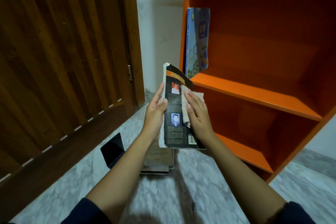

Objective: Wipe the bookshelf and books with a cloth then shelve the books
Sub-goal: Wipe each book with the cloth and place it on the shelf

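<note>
A black paperback [175, 129] with an orange title band and two small portraits on its back cover is held up in front of me. My left hand [156, 110] grips its spine edge, thumb on the cover. With flat fingers, my right hand [197, 114] presses a beige cloth [189, 96] against the cover. To the right stands the orange bookshelf [254, 92]. One blue book [197, 42] leans upright at the left end of its middle shelf.
A small stack of books [158, 162] lies on the marble floor under my hands. Left of the stack stands a black bookend [112, 149]. A dark wooden door [63, 60] fills the left side, with a white wall strip beside the shelf.
</note>
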Available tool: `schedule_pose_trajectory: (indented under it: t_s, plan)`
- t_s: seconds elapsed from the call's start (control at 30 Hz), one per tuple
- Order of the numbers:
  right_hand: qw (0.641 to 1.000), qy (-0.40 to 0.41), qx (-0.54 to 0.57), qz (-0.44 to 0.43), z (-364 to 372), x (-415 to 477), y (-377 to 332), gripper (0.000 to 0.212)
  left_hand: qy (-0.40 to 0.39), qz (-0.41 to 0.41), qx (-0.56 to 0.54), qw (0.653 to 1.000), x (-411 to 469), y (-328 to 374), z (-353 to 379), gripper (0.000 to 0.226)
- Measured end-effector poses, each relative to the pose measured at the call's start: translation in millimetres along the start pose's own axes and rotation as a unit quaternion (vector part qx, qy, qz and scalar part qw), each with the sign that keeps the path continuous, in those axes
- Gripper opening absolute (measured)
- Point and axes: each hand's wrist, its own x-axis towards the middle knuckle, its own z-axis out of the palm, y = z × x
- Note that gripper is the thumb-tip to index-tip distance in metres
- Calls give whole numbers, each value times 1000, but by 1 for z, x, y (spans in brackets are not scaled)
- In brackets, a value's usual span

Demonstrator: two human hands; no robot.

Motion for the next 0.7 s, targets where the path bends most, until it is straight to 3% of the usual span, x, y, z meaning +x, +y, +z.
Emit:
schedule_pose_trajectory:
  t_s: [0.1, 0.17, 0.27, 0.33, 0.4, 0.47, 0.53, 0.6, 0.7]
  plan:
    - [982, 56, 56, 174, 9, -7, -6, 38, 17, 3, 16, 1000, -2, -4, 6, 49]
    - [979, 62, 59, 185, 16, -15, -13, 41, 23, 3, 19, 1000, -3, -6, 10, 49]
    - [998, 29, -37, 44, 21, -35, -24, 48, 47, 3, 7, 999, -1, -1, 10, 50]
    - [990, -8, -119, -81, 20, -51, -23, 44, 70, 3, 0, 998, 4, 3, 5, 50]
    - [977, -21, -154, -148, 18, -64, -15, 43, 77, 6, -10, 997, 6, 7, 0, 49]
    - [985, 11, -140, -99, 16, -68, -9, 44, 78, 4, -27, 997, 5, 11, -1, 49]
    - [996, 60, -59, 31, 14, -66, -8, 46, 68, 4, -38, 997, 3, 14, -1, 50]
    - [985, 82, 48, 143, 12, -60, -9, 41, 44, 7, -42, 998, 0, 16, -2, 49]
    - [948, 72, 237, 201, 5, -53, -8, 51, 8, 11, -23, 1000, 2, 16, -3, 47]
